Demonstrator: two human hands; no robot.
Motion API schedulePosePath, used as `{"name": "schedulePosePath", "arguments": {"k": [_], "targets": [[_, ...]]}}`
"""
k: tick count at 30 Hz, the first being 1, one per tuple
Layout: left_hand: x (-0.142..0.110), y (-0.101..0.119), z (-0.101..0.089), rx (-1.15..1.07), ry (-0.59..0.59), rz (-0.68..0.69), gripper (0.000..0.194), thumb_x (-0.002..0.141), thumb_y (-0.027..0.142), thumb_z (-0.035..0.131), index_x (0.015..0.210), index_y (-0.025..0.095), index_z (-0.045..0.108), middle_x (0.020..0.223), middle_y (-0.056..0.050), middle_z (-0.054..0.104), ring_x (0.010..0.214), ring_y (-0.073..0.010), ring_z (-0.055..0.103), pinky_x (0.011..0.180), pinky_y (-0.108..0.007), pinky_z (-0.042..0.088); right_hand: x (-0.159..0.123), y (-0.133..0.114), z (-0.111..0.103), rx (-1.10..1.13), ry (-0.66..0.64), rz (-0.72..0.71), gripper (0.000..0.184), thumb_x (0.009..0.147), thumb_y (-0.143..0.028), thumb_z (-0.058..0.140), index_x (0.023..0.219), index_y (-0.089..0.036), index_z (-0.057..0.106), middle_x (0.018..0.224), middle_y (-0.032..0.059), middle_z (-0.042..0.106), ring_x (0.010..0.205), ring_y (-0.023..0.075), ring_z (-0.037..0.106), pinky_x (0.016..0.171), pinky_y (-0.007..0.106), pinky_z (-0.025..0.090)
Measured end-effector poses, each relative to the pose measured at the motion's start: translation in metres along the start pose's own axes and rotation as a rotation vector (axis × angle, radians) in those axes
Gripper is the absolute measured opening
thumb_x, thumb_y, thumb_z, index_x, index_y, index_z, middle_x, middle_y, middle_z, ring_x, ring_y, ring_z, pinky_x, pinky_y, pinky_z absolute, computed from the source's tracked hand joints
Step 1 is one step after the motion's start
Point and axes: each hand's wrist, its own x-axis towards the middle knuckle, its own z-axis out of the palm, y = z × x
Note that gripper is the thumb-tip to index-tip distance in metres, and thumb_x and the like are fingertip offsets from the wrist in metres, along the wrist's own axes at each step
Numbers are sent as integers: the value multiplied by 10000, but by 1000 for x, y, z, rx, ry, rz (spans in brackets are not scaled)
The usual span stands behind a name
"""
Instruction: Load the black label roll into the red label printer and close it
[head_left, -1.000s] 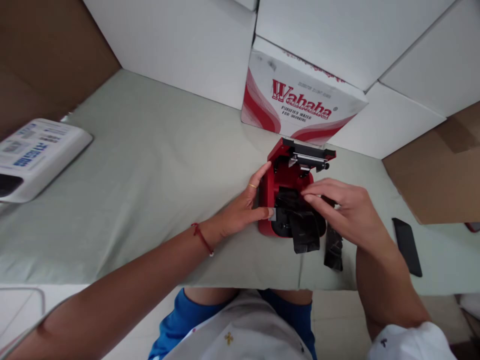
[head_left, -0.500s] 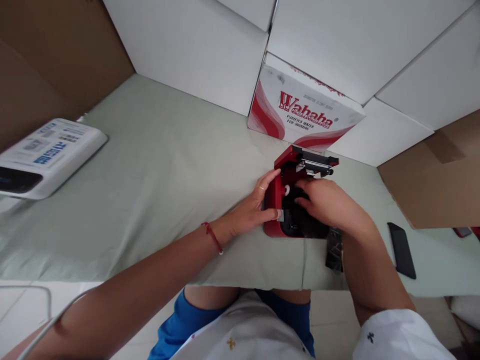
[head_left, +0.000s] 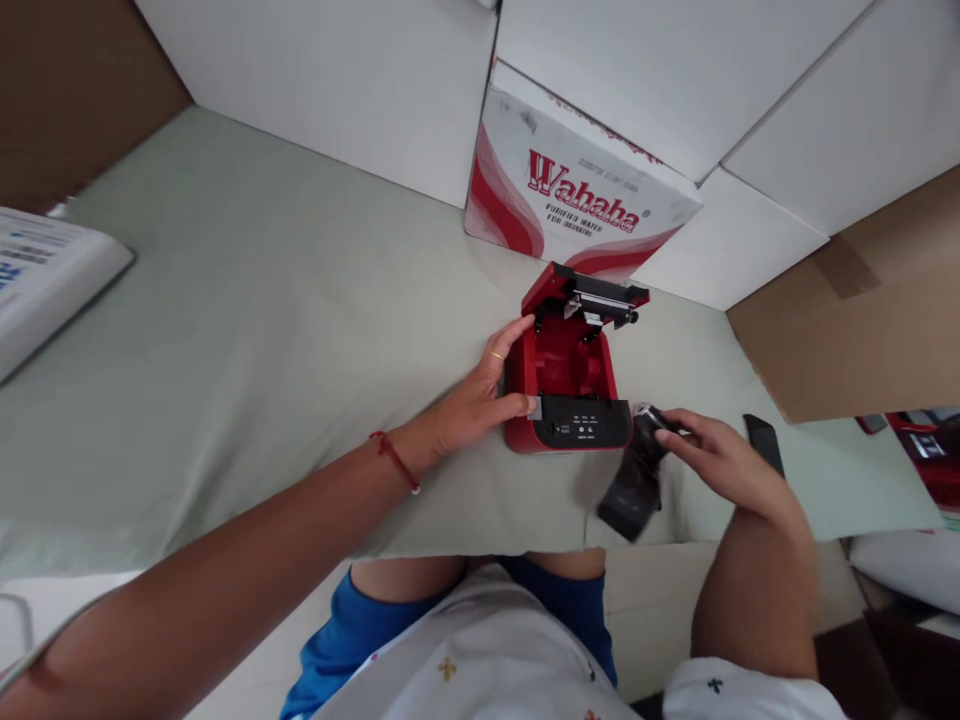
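A red and black label printer (head_left: 570,425) stands on the cloth-covered table with its lid (head_left: 592,290) raised. Its red inner compartment shows bare. My left hand (head_left: 480,405) grips the printer's left side, thumb by the front corner and fingers along the wall. To the right of the printer, my right hand (head_left: 705,450) pinches a small dark roll (head_left: 646,430) between thumb and fingers. A black, glossy strip (head_left: 630,495) hangs from the roll down toward the table's front edge. The exact material of the roll is blurred.
Behind the printer stands a Wahaha water carton (head_left: 577,190) against white boxes (head_left: 337,90). A black phone (head_left: 763,445) lies right of my right hand. A white device (head_left: 60,270) sits at the left edge. A brown cardboard box (head_left: 862,310) bounds the right side.
My right hand has come out of the printer's compartment and moved right, with the dark roll and its strip in it. My left hand stays on the printer. The view has shifted.
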Motion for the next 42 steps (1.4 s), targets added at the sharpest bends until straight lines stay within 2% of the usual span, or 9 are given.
{"name": "schedulePosePath", "arguments": {"k": [4,9,14,19,24,27,30,35,42], "targets": [[0,-1,0,-9,12,-4,993,878,333,749,1727,403,239,1836,-32,208,1700,-367,225,1418,-642,171,14,29,36,8,180,4,517,959,-614,621,1282,-235,762,1229,101,833,1054,262,786,958,417,633],[2,-9,-2,0,11,12,989,875,382,759,1721,414,247,1831,-14,211,1707,-368,199,1422,-626,182,22,61,31,-127,442,103,523,966,-515,545,1280,-160,765,1292,209,786,979,309,771,1039,572,585],[3,-13,-2,27,22,44,974,867,414,768,1711,422,283,1824,-2,234,1709,-378,182,1422,-623,191,18,74,26,-202,360,36,420,954,-426,517,1151,-211,818,1200,155,819,1163,316,756,1093,512,565],[3,-11,0,18,29,42,976,860,390,763,1711,420,285,1823,-9,241,1700,-389,202,1414,-638,208,17,67,33,-236,241,-6,471,959,-439,566,1308,-199,772,1290,169,797,976,292,771,947,485,622],[1,-6,2,-18,16,20,1013,886,354,736,1734,417,184,1827,-38,230,1662,-371,305,1395,-648,255,-5,27,-5,-236,21,-77,339,924,-417,665,1165,-249,835,1143,115,849,973,283,798,928,418,649],[-2,-2,3,51,24,58,962,934,381,709,1736,401,178,1818,-59,245,1685,-362,259,1393,-665,246,-29,-21,-49,-216,-403,-251,335,1027,-421,655,1308,-323,809,1252,84,829,1089,263,804,948,374,661],[-8,5,8,205,89,138,799,1031,422,609,1723,384,210,1808,-81,238,1694,-334,238,1391,-650,255,-34,-69,-71,-208,-400,-453,366,1030,-366,679,1381,-381,780,1268,62,828,1116,254,812,920,339,670],[-27,19,23,649,384,366,501,1063,246,490,1561,260,444,1492,-145,532,1432,-289,508,1234,-573,460,17,-112,-31,-235,-102,-464,310,1038,-388,642,1298,-299,786,1219,56,828,1040,230,798,913,343,644],[-46,28,43,894,178,733,584,864,151,552,1447,181,541,1183,-119,651,1154,-291,585,1015,-477,480,74,-119,26,-486,-68,-358,379,968,-207,606,1309,-227,771,1318,113,808,1167,312,771,986,418,599]]}}
